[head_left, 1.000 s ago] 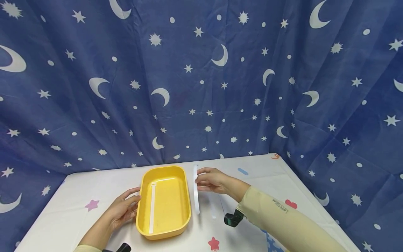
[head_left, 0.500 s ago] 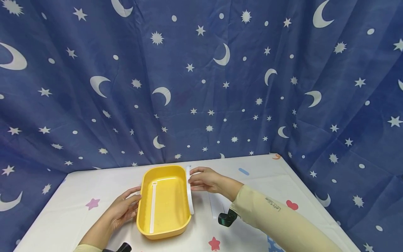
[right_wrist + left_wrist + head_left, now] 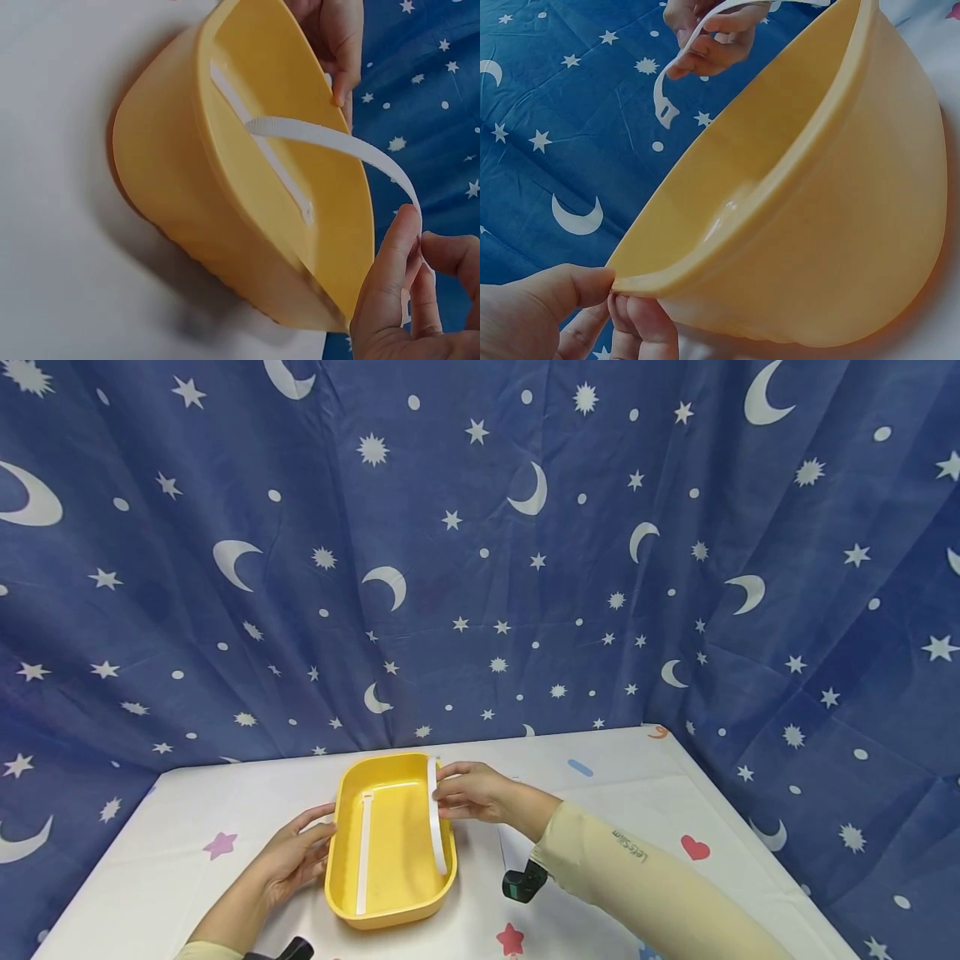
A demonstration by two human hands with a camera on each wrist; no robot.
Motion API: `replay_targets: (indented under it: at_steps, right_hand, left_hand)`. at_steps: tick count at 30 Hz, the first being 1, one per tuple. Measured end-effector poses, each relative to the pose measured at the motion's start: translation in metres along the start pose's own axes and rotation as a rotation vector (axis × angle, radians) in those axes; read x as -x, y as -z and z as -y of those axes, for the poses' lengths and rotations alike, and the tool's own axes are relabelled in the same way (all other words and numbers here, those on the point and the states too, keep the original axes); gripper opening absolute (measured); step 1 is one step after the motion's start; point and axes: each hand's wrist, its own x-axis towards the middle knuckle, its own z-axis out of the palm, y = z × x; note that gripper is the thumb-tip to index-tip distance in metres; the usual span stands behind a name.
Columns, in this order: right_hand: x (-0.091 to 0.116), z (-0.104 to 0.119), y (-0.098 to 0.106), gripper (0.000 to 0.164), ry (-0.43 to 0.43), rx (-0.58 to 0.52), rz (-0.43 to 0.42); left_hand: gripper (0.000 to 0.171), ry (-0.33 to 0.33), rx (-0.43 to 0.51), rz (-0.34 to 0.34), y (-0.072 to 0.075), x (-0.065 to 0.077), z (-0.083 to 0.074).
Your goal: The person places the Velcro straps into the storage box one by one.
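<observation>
A yellow plastic basin (image 3: 401,917) stands on the table, and my left hand (image 3: 294,860) pinches its left rim between thumb and fingers. Inside it a white cable tie (image 3: 363,856) lies lengthwise on the floor. My right hand (image 3: 476,793) holds a second white cable tie (image 3: 437,831) above the basin's right side. In the right wrist view this ridged held tie (image 3: 322,136) bends in an arc, its far end overlapping the basin's inside. The left wrist view shows the tie's slotted head (image 3: 666,114) hanging past my right fingers (image 3: 720,46).
A white cloth with printed shapes, among them a red star (image 3: 511,939) and a pink star (image 3: 221,846), covers the table. A blue curtain (image 3: 450,610) with moons and stars hangs behind it and along the sides.
My right hand has moved left with its cable tie, from beside the basin to over its right rim. My left hand and the basin have stayed in place.
</observation>
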Motion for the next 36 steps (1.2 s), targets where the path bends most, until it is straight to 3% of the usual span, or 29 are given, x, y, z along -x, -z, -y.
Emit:
replay_targets:
  at_steps: [36]
  right_hand:
    - [-0.007,-0.023,-0.043,0.024,-0.005,-0.039,-0.016]
  left_hand:
    - [0.059,-0.004,0.036,0.019,0.002,-0.003,0.004]
